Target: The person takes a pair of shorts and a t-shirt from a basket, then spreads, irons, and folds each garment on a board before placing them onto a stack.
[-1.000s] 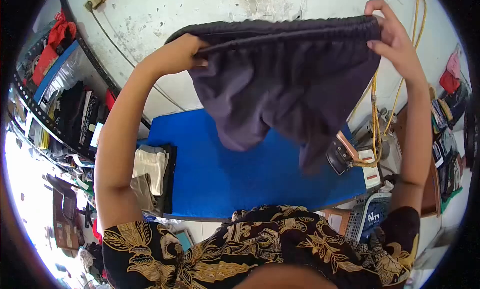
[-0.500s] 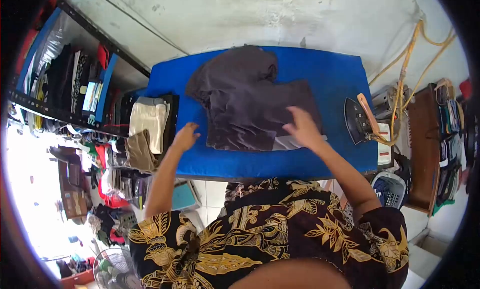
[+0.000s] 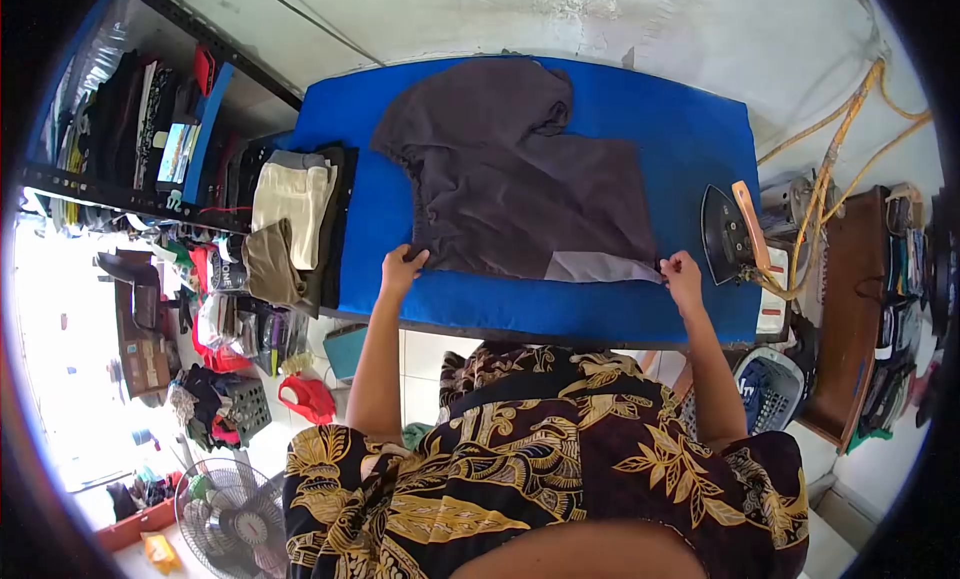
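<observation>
Straightening the dark shorts (image 3: 515,184) across the blue table (image 3: 700,144) seems to be the step in hand: the left hand (image 3: 402,269) pinches the waistband corner, the right hand (image 3: 683,279) the hem corner. Taking out the wrinkles would call for an even pull between both.

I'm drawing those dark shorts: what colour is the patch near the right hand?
The patch is pale grey; it shows best in the head view.
</observation>
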### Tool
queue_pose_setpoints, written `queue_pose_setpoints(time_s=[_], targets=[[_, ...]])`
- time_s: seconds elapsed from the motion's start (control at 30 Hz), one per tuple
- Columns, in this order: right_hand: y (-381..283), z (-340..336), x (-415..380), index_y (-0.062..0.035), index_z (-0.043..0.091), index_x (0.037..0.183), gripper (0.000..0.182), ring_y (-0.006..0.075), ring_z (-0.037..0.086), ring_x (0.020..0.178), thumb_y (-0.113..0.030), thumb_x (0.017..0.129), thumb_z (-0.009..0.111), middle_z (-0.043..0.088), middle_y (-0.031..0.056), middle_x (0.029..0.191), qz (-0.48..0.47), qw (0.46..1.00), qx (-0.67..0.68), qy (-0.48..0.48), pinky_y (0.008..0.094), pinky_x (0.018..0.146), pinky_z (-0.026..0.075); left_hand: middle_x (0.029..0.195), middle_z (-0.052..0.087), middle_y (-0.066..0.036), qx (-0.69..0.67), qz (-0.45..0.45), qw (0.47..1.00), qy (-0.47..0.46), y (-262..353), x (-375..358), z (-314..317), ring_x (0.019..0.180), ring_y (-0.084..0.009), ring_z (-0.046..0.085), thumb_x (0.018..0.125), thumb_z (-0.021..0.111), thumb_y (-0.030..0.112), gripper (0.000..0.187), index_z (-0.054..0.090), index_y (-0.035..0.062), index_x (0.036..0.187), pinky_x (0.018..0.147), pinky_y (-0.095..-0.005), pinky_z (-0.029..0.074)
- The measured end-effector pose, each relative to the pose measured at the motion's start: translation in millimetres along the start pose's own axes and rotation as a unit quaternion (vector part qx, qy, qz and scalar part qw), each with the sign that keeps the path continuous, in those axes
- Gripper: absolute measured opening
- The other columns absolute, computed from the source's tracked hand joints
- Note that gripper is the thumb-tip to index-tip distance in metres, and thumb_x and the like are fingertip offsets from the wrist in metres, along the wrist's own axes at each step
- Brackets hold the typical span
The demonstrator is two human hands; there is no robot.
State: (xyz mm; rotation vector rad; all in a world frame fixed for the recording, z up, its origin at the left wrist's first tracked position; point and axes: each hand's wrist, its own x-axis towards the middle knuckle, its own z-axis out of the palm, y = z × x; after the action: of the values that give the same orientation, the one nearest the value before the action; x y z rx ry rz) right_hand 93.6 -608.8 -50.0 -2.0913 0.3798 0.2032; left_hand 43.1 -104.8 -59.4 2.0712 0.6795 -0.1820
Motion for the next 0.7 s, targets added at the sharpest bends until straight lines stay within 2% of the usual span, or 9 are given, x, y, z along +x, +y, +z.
queue_pose_setpoints(time_s=[0.03,0.13,0.23,0.3,0.37,0.43,0.47,0.57,0.7], targets=[[-1.8,2.8,-1.7,-0.0021,0.048,0.075,0.022,0.0212,0.055,0.059,-0.013,0.071,0.068,0.054,0.0095,0.061,-0.001,1.000,0.000,-0.002,0.0312,0.055,0.043,0.072,0.060,-0.005,-0.083,-0.027,0.996,-0.024,5.6,-2.9,-2.8,0.058,-0.0190,0.057,0.073,0.070,0.023,0.032,0.058,-0.0024,0.087,0.053,-0.0288,0.046],[7.6,15.9,-0.2,-0.0008,0.049,0.073,0.024,0.0218,0.056,0.062,-0.015,0.071,0.067,0.056,0.0105,0.065,-0.063,0.993,-0.101,0.005,0.0296,0.056,0.043,0.074,0.059,-0.002,-0.057,-0.027,0.996,-0.067,18.1,-5.8,-7.4,0.061,-0.0117,0.055,0.077,0.067,0.024,0.027,0.059,0.0001,0.087,0.053,-0.0249,0.045],[8.1,20.9,15.2,-0.0035,0.050,0.078,0.022,0.0124,0.050,0.057,-0.019,0.074,0.066,0.054,0.0039,0.066,-0.070,0.974,-0.202,-0.076,0.0266,0.048,0.041,0.074,0.059,-0.002,-0.119,-0.069,0.986,-0.097,44.2,-5.5,-21.5,0.061,-0.0118,0.054,0.078,0.065,0.027,0.026,0.059,0.0031,0.085,0.054,-0.0250,0.045],[-52.3,-5.8,37.3,-0.0060,0.051,0.079,0.017,0.0104,0.048,0.055,-0.019,0.076,0.062,0.053,0.0013,0.065,0.001,0.980,-0.038,-0.197,0.0255,0.048,0.039,0.074,0.057,-0.002,-0.176,-0.028,0.982,-0.066,82.8,2.2,-42.2,0.064,-0.0117,0.053,0.080,0.062,0.031,0.026,0.057,0.0058,0.083,0.056,-0.0261,0.046],[-120.0,-38.6,66.2,-0.0052,0.056,0.082,0.015,0.0103,0.046,0.066,-0.020,0.078,0.060,0.052,0.0007,0.069,-0.141,0.983,0.054,-0.105,0.0256,0.061,0.040,0.077,0.056,-0.001,-0.135,0.075,0.988,0.008,129.8,23.1,-75.6,0.068,-0.0125,0.052,0.082,0.059,0.034,0.028,0.054,0.0073,0.082,0.060,-0.0276,0.046],[-207.8,-68.8,57.1,-0.0071,0.055,0.087,0.017,0.0074,0.043,0.064,-0.024,0.084,0.056,0.049,-0.0034,0.071,-0.158,0.970,0.183,-0.022,0.0236,0.060,0.038,0.079,0.055,0.000,-0.346,0.128,0.926,0.080,193.1,14.6,-95.6,0.071,-0.0118,0.051,0.084,0.057,0.033,0.025,0.053,0.0088,0.083,0.063,-0.0279,0.046],[-232.1,-75.8,58.4,-0.0076,0.054,0.088,0.018,0.0066,0.042,0.063,-0.026,0.086,0.055,0.048,-0.0046,0.072,-0.170,0.943,0.283,0.042,0.0231,0.059,0.037,0.080,0.055,0.000,-0.340,0.153,0.924,0.081,217.4,11.8,-108.8,0.072,-0.0114,0.051,0.085,0.056,0.032,0.024,0.053,0.0091,0.084,0.064,-0.0280,0.046],[-258.2,-119.1,77.9,-0.0075,0.054,0.090,0.021,0.0051,0.041,0.064,-0.028,0.086,0.054,0.048,-0.0057,0.075,-0.260,0.924,0.275,-0.046,0.0203,0.056,0.035,0.079,0.054,0.000,-0.341,0.192,0.917,0.080,261.0,-9.6,-133.9,0.072,-0.0114,0.051,0.087,0.054,0.032,0.022,0.053,0.0097,0.086,0.067,-0.0282,0.045],[-255.0,-125.5,52.6,-0.0085,0.054,0.088,0.021,0.0042,0.040,0.063,-0.029,0.085,0.057,0.046,-0.0055,0.072,-0.271,0.936,0.224,0.016,0.0179,0.054,0.032,0.081,0.055,0.000,-0.312,0.207,0.926,0.039,239.1,-18.7,-138.1,0.074,-0.0106,0.051,0.086,0.055,0.031,0.024,0.055,0.0078,0.092,0.071,-0.0275,0.044]])
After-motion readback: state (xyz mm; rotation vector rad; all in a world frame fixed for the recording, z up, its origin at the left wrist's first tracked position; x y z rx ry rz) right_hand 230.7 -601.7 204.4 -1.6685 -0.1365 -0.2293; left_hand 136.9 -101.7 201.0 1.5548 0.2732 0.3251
